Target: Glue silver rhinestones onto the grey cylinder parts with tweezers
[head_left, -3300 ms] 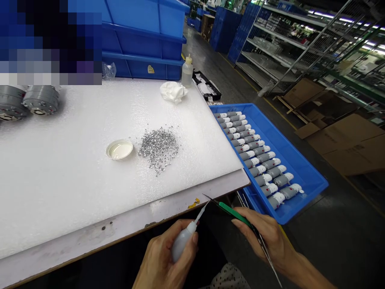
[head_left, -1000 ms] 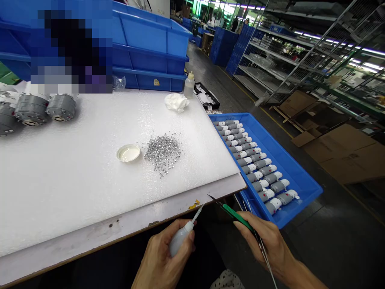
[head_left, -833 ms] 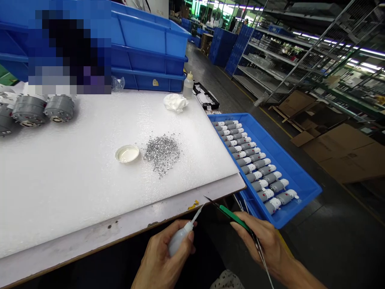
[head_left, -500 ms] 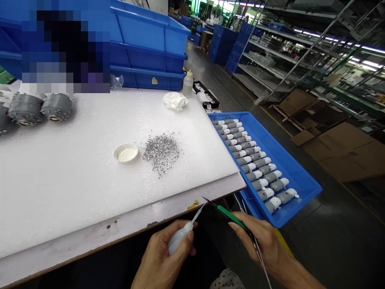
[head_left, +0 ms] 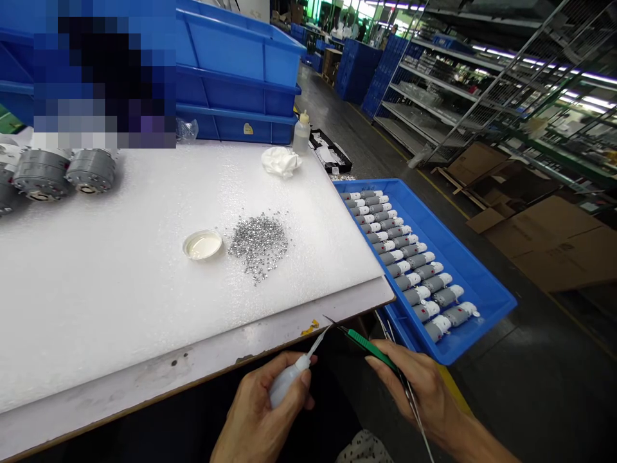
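Observation:
My left hand [head_left: 263,408] is closed around a small translucent squeeze bottle [head_left: 284,384], its thin nozzle slanting up to the right. In my right hand [head_left: 424,382] is a green-handled tool [head_left: 369,347] with a dark, slender point. The bottle's nozzle tip and the tool's point are close together near the table's front edge; whether they touch I cannot tell. Thin metal prongs, like tweezers [head_left: 413,399], also run through my right hand. Past both hands lies a pile of tiny shiny metal pieces [head_left: 259,244], beside a shallow white lid [head_left: 202,245] with clear liquid in it.
A white foam sheet [head_left: 120,283] covers the table. Several grey motor-like units [head_left: 91,171] stand at the left. Stacked blue crates [head_left: 231,99], a crumpled white cloth [head_left: 280,161] and another bottle [head_left: 301,135] are behind. A blue crate [head_left: 482,302] of grey-and-white cylindrical units sits at the right.

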A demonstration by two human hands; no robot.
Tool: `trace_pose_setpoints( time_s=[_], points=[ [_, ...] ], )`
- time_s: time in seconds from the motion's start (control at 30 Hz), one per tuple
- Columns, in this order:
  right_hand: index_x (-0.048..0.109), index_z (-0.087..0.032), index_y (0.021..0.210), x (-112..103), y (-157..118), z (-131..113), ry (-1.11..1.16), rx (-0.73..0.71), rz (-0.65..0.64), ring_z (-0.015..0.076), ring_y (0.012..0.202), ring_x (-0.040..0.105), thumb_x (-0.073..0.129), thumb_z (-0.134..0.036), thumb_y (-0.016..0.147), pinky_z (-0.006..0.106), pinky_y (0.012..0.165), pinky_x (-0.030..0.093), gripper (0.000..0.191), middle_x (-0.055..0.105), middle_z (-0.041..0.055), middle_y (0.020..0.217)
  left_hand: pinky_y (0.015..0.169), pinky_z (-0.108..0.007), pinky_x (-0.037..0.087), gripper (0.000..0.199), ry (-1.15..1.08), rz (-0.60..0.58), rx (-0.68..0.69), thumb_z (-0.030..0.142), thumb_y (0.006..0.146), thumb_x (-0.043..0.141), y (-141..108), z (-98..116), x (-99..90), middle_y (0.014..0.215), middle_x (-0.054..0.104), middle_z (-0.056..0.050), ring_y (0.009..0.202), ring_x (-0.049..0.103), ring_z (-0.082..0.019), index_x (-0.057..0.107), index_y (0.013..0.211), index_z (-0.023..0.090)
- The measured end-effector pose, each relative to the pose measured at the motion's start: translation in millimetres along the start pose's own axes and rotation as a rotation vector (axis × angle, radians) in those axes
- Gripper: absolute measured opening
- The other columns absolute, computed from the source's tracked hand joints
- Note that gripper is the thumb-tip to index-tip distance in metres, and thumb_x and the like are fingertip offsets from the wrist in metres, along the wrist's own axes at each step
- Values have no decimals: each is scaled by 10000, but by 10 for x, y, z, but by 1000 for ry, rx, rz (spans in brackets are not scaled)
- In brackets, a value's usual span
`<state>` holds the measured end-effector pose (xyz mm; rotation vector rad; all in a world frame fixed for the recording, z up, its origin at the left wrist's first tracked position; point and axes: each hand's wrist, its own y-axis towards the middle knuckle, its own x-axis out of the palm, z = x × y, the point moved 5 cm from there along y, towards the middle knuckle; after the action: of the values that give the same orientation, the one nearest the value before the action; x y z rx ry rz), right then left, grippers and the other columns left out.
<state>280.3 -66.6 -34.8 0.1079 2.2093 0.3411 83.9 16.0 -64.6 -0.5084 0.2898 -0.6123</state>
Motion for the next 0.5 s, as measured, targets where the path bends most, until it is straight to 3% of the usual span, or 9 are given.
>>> trace_pose_setpoints(
  time_s=[0.27, 0.5],
  points=[
    [564, -176, 1132, 8, -12, 16, 10, 2, 2, 159, 686, 688, 490, -72, 975, 245, 601, 507, 203, 678, 41, 837, 443, -236, 269, 476, 24, 42, -9, 622, 817, 559, -25, 64, -17, 597, 614, 14, 481, 355, -127, 741, 950, 203],
    [564, -178, 1128, 10, 0, 5, 3, 6, -7, 154, 644, 667, 479, -70, 975, 240, 566, 498, 205, 666, 38, 803, 446, -240, 251, 462, 31, 3, -14, 623, 830, 535, -11, 43, -2, 614, 611, 11, 485, 331, -124, 727, 874, 205]
  ],
)
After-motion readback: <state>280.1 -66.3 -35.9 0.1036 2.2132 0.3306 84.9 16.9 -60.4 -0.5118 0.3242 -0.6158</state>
